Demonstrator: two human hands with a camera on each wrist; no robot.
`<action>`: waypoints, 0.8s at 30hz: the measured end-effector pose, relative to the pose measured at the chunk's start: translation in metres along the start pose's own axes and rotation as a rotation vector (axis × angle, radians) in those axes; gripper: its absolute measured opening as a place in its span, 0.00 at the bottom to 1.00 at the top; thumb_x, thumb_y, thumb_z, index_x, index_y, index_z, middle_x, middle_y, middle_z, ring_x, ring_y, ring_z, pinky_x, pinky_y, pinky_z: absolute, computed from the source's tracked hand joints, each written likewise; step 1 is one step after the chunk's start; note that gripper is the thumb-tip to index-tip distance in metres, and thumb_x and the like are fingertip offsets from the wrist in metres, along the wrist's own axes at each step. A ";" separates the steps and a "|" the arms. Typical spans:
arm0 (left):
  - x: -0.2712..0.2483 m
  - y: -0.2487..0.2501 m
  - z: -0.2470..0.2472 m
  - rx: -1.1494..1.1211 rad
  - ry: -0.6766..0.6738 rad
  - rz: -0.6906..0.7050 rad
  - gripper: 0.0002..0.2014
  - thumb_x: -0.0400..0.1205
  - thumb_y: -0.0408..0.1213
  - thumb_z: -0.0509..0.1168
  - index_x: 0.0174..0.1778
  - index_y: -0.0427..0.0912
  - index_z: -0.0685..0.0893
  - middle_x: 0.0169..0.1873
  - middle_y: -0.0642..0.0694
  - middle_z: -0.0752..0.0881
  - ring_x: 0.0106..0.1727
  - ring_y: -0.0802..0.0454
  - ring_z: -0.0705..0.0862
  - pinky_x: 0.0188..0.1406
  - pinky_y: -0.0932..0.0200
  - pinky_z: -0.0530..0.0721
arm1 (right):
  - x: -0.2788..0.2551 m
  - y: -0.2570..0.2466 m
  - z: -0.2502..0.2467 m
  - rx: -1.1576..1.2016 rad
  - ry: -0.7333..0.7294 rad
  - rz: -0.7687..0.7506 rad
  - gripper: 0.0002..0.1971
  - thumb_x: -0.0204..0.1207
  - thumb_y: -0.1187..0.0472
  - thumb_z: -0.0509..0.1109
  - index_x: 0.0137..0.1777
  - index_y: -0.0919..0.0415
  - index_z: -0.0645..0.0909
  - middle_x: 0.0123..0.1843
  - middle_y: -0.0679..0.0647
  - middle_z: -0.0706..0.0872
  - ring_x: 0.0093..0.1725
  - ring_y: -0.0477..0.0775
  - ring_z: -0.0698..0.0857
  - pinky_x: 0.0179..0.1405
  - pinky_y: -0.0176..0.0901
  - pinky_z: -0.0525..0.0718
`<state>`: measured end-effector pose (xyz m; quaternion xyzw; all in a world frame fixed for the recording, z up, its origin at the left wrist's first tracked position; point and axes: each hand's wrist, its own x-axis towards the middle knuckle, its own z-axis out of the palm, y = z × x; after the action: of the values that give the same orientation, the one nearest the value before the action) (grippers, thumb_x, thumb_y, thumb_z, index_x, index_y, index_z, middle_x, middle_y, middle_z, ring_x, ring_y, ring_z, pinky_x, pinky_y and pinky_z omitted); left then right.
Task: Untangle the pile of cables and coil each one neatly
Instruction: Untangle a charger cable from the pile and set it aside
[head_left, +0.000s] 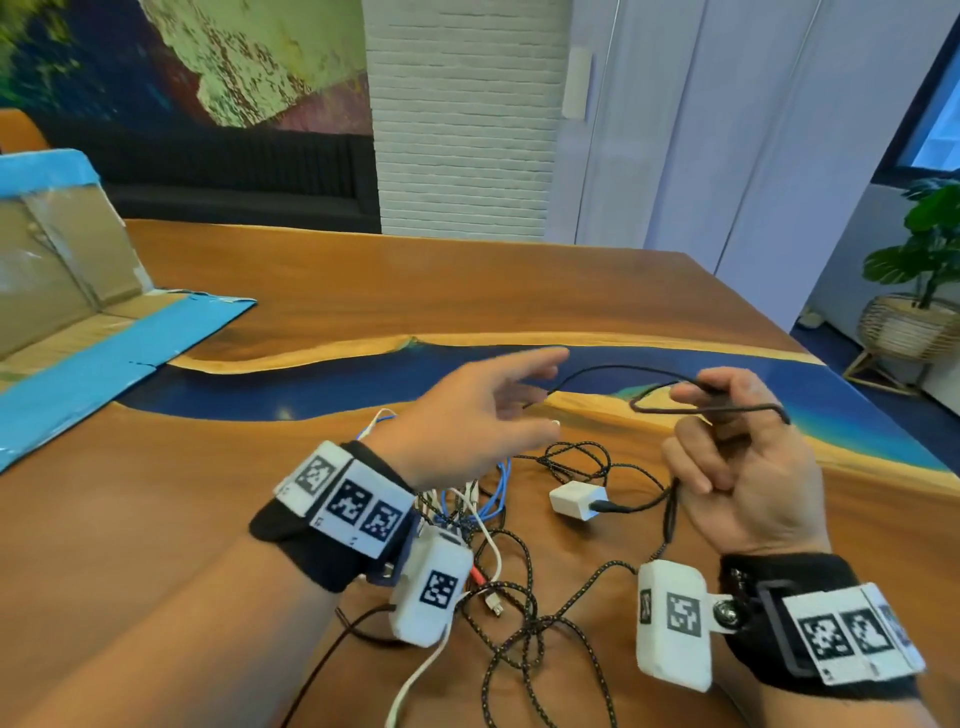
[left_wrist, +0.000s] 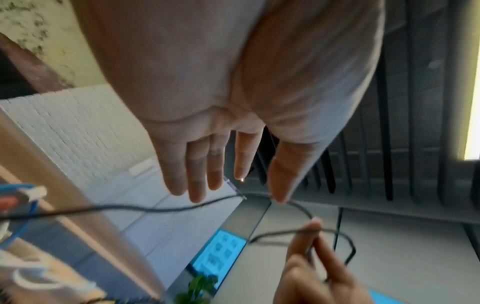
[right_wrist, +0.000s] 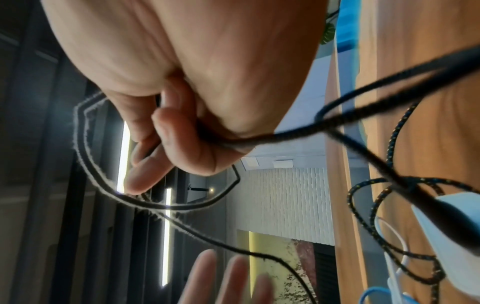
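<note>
My right hand (head_left: 727, 410) is raised above the table and grips loops of a thin black cable (head_left: 613, 370) between curled fingers and thumb; the right wrist view shows the loops (right_wrist: 161, 203) hanging from the fingers (right_wrist: 179, 131). The cable runs down to a white charger block (head_left: 577, 500). My left hand (head_left: 498, 400) hovers to the left with straight, spread fingers (left_wrist: 197, 174); the black cable (left_wrist: 155, 209) passes just past its fingertips. Under both wrists lies a tangled pile (head_left: 509, 587) of braided black, white and blue cables.
The wooden table (head_left: 363, 291) has a blue resin river band (head_left: 311, 395) across it. An opened cardboard box with blue tape (head_left: 78, 291) lies at the far left. A potted plant in a basket (head_left: 919, 291) stands past the table's right edge.
</note>
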<state>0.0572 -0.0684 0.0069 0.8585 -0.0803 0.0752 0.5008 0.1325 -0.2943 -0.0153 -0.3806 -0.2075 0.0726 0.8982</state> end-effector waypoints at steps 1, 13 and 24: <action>0.003 -0.002 0.006 0.072 -0.080 -0.036 0.36 0.83 0.42 0.74 0.84 0.65 0.67 0.73 0.66 0.78 0.71 0.67 0.80 0.75 0.58 0.78 | 0.000 -0.003 -0.002 0.042 -0.018 -0.011 0.13 0.82 0.55 0.62 0.42 0.57 0.85 0.38 0.55 0.90 0.18 0.48 0.53 0.16 0.29 0.60; 0.009 0.004 -0.051 -0.486 0.349 0.107 0.15 0.90 0.39 0.61 0.43 0.49 0.92 0.26 0.53 0.72 0.22 0.56 0.60 0.20 0.60 0.56 | 0.011 -0.003 -0.013 -0.077 0.129 0.032 0.15 0.88 0.63 0.59 0.73 0.56 0.75 0.63 0.59 0.90 0.17 0.44 0.58 0.15 0.34 0.61; 0.032 0.026 0.014 -0.235 0.328 -0.057 0.20 0.69 0.50 0.76 0.51 0.66 0.74 0.68 0.60 0.73 0.61 0.42 0.84 0.63 0.34 0.85 | 0.001 0.013 0.006 0.039 -0.042 0.237 0.21 0.90 0.46 0.51 0.40 0.58 0.72 0.35 0.60 0.80 0.13 0.44 0.58 0.14 0.34 0.60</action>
<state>0.0837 -0.0956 0.0288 0.7724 0.0184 0.1898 0.6058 0.1316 -0.2812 -0.0208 -0.3831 -0.1784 0.1902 0.8861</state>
